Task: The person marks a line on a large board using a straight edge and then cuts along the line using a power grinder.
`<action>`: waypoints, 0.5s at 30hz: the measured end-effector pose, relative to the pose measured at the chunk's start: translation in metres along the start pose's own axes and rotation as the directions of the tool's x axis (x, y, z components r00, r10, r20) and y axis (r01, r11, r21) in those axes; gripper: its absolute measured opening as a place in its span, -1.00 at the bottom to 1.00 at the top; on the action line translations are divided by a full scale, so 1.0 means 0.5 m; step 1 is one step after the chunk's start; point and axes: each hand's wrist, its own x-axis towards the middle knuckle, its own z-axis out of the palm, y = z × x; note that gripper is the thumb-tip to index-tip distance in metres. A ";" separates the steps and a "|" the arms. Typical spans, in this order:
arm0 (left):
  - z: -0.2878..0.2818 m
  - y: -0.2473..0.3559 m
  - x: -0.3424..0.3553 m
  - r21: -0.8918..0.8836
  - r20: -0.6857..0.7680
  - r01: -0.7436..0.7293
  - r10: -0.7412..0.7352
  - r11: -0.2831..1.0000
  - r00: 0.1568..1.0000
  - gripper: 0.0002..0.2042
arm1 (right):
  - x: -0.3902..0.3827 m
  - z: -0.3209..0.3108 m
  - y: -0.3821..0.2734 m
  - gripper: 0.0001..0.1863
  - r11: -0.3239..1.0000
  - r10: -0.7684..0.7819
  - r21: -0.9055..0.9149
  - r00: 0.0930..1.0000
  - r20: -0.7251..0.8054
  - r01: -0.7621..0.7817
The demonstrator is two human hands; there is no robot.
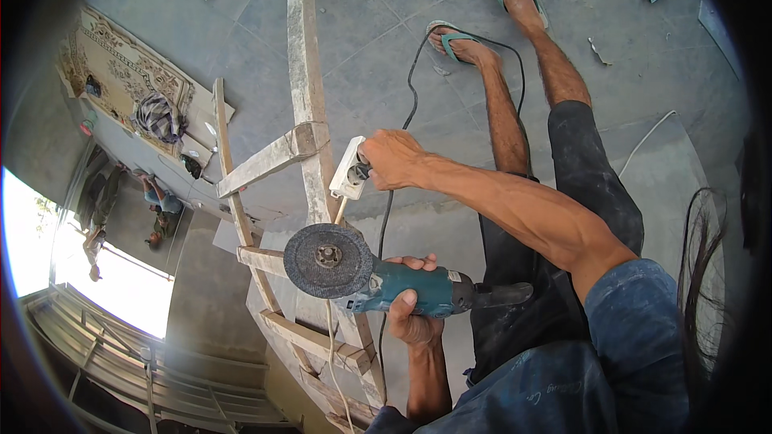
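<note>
Left hand [413, 325] wrapped round grinder [418, 288], center of frame; body grip likely keeps fingers off disc [303, 273]. Right hand [396, 159], above it, fingers closed on black plug [363, 170] at white socket [344, 177], probably steadying it. Wooden ladder [305, 56] behind.

A bright opening [121, 293] breaks the wall [207, 285] beyond the grey floor [378, 56].

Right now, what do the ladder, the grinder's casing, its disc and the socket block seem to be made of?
Ladder: rough wood, by its squared, worn bars; the whitish stains could be paint or plaster.
Casing: probably matte teal plastic, from its dull moulded look.
Disc: likely coarse abrasive, being dark and grainy.
Socket block: apparently smooth white plastic, going by its even surface.
</note>
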 end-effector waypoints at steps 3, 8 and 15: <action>-0.002 -0.004 -0.003 -0.022 -0.011 0.005 -0.006 1.000 1.000 -0.47 | 0.001 -0.002 -0.001 -0.80 0.996 0.066 0.059 0.997 0.049 -0.069; -0.005 -0.009 -0.003 -0.031 -0.012 0.009 -0.010 0.999 1.000 -0.47 | 0.013 0.017 0.006 -0.80 1.000 -0.015 0.002 0.999 -0.046 0.015; -0.012 -0.009 -0.003 -0.041 -0.008 0.008 -0.009 0.999 1.000 -0.47 | 0.019 0.036 0.006 -0.84 0.991 -0.084 -0.107 0.996 -0.009 0.082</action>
